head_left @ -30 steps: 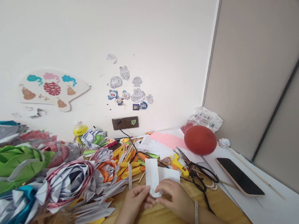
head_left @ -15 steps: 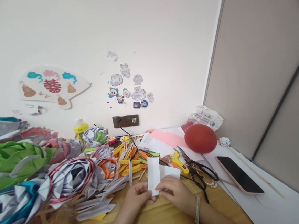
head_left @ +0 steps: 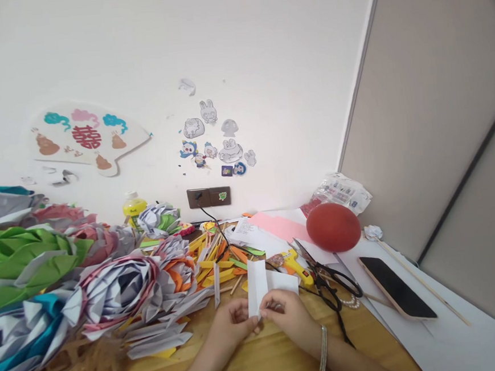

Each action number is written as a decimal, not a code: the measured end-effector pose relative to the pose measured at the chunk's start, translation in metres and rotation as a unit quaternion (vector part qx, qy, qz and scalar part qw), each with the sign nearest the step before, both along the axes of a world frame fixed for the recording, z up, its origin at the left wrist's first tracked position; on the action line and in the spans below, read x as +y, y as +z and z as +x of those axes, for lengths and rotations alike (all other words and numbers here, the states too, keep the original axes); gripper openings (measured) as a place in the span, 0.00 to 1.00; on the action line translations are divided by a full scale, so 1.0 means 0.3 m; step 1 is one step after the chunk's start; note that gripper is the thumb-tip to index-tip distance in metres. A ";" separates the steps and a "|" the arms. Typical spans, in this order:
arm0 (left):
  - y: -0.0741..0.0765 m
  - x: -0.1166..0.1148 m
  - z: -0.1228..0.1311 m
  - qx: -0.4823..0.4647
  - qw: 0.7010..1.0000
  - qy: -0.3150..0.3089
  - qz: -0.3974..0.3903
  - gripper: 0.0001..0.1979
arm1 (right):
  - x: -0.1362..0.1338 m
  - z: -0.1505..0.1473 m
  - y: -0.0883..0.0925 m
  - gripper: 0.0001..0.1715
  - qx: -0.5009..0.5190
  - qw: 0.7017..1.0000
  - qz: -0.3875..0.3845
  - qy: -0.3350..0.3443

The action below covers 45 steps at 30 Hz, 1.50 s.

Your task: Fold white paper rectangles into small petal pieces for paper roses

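Note:
A narrow white paper strip [head_left: 256, 285] with a lengthwise crease stands up between my two hands. My left hand [head_left: 236, 322] grips its lower left edge between thumb and fingers. At the lower right corner, the thumb and index finger of my right hand [head_left: 283, 311] pinch the same strip. Another white paper [head_left: 284, 282] lies on the wooden table [head_left: 249, 368] just behind my right hand. A bracelet circles my right wrist.
Folded paper flowers [head_left: 118, 287] and loose folded strips crowd the left. Black scissors [head_left: 328, 285], a yellow glue gun [head_left: 297, 266], a red balloon [head_left: 333, 227] and a phone [head_left: 397, 288] lie to the right. A bottle [head_left: 134, 208] stands near the wall.
The strip has shifted slightly right and tilted a little. My right hand's fingertips have drawn into a tighter pinch at its lower corner.

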State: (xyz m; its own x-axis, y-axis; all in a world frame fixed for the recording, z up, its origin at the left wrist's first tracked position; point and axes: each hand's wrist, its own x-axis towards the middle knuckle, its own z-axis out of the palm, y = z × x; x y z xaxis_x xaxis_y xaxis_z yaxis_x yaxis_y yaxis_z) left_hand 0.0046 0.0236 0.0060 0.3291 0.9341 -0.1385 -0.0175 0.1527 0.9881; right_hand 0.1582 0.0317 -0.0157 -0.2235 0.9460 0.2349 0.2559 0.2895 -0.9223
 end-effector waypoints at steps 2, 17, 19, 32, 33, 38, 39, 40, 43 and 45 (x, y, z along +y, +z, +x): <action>-0.006 0.000 0.002 0.010 1.000 -0.016 0.000 0.20 | -0.005 0.001 0.009 0.03 -0.003 1.000 -0.001 0.009; -0.012 -0.003 0.011 -0.018 1.000 -0.003 0.009 0.15 | -0.007 -0.005 0.016 0.02 -0.003 1.000 0.000 0.019; -0.018 0.001 0.010 -0.020 1.000 -0.003 0.008 0.14 | -0.006 -0.016 0.005 0.02 0.011 1.000 -0.013 0.004; 0.005 -0.003 0.012 0.003 1.000 0.019 -0.015 0.11 | -0.024 -0.049 -0.005 0.02 0.029 0.997 -0.019 -0.064; 0.003 -0.003 0.011 0.005 1.000 0.017 -0.015 0.12 | -0.027 -0.050 -0.002 0.02 0.026 0.997 -0.012 -0.065; 0.007 -0.007 0.007 0.013 1.000 0.018 -0.017 0.12 | -0.033 -0.050 0.007 0.03 0.006 0.997 0.008 -0.070; 0.012 -0.010 0.008 0.014 1.000 0.019 -0.017 0.13 | -0.033 -0.050 0.006 0.03 0.001 0.997 0.010 -0.073; 0.018 -0.012 0.009 0.015 1.000 0.019 -0.017 0.13 | -0.033 -0.050 0.005 0.03 -0.003 0.997 0.014 -0.075; 0.029 -0.017 0.012 0.016 1.000 0.023 -0.014 0.14 | -0.033 -0.049 0.001 0.03 -0.013 0.997 0.025 -0.079; 0.024 -0.015 0.013 0.013 1.000 0.022 -0.009 0.16 | -0.033 -0.049 0.000 0.03 -0.020 0.996 0.027 -0.081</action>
State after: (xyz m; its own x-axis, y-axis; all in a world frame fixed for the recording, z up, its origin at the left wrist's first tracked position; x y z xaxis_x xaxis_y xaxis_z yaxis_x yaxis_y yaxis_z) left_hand 0.0084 0.0190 0.0133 0.2833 0.9449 -0.1642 0.0016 0.1707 0.9853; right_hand 0.1434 0.0217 -0.0157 -0.0789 0.9564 0.2811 0.3390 0.2909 -0.8947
